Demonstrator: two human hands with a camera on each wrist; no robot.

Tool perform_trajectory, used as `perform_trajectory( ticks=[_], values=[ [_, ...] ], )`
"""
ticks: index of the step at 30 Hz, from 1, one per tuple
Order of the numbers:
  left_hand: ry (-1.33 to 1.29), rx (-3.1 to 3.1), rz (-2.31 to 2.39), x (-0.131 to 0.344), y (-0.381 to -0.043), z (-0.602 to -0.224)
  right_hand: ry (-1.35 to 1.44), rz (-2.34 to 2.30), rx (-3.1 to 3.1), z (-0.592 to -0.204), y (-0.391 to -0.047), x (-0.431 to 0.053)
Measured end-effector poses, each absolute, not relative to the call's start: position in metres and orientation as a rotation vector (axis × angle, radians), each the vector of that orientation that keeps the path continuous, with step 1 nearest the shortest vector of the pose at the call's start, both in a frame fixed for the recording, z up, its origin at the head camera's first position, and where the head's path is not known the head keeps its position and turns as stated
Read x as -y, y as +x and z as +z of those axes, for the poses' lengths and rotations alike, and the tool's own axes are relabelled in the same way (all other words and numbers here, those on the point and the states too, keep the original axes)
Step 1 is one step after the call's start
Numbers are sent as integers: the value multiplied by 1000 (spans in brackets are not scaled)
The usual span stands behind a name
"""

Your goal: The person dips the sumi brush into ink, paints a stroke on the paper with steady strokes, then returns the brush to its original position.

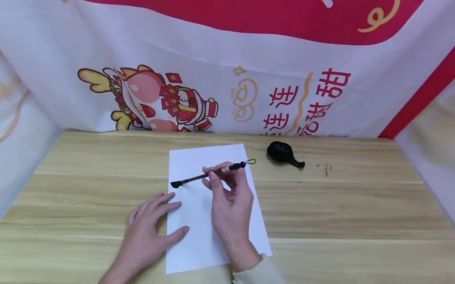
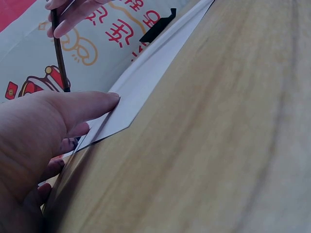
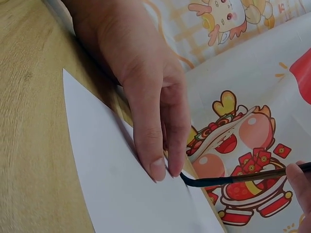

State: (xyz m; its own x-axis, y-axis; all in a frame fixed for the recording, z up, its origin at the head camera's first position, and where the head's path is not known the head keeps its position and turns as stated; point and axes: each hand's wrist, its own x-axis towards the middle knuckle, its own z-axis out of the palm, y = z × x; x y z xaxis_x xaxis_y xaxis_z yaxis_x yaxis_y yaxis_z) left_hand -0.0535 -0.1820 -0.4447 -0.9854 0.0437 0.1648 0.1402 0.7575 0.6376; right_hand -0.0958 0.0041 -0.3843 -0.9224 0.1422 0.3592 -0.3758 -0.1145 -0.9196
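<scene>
On the wooden table lies a sheet of white paper, a little turned, and both of the 2 hands are at it. The right hand pinches the calligraphy brush by its shaft, with the thumb against the fingers. The black brush head slants toward the left part of the sheet; I cannot tell surely if it touches the paper. The left hand has its fingers spread and loosely extended, at the left edge of the sheet, with the thumb on the paper.

For good brush work, in my judgement, the left hand should press the sheet flat, because its edge appears to lift, and its fingertips should stay away from the brush head. A more upright shaft and light, even pressure would probably give better control.
</scene>
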Motion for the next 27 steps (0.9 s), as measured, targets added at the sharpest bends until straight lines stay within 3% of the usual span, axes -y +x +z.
perform_trajectory(
  ticks=[27],
  values=[
    [-157, 2783, -1038, 184, -52, -446, 296, 2056, 1848, -385, -93, -1]
  ],
)
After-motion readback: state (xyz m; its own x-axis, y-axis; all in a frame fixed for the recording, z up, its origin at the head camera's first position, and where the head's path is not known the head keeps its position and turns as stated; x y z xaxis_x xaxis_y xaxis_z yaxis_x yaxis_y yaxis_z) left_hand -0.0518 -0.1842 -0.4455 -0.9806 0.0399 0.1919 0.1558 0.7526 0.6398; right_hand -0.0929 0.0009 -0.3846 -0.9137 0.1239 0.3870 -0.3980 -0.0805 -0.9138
